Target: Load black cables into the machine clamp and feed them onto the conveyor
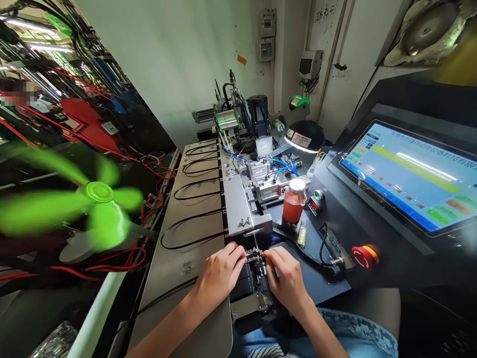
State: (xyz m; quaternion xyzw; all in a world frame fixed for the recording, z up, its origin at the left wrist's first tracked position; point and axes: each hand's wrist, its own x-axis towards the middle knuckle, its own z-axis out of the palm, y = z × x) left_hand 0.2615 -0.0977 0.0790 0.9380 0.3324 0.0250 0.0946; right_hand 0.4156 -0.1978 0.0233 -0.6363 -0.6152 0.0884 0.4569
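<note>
My left hand [222, 268] is closed in a pinch at the left side of a small metal fixture [257, 268]. A thin black cable [167, 297] runs across the bench and under this hand towards its fingertips, which seem to pinch its end. On the fixture's right side, my right hand [285, 273] has thumb and forefinger pressed together on something too small to make out. The fingertips of both hands nearly meet over the fixture. Just beyond them is a silver metal cover plate [238, 204] of the machine.
Several looped black cables [197, 193] lie on the beige bench at left. An orange-lidded jar [293, 201] and a small bottle [302, 233] stand at right, near a touchscreen [410, 174] and red emergency stop button [364, 257]. A green fan [99, 191] spins at left.
</note>
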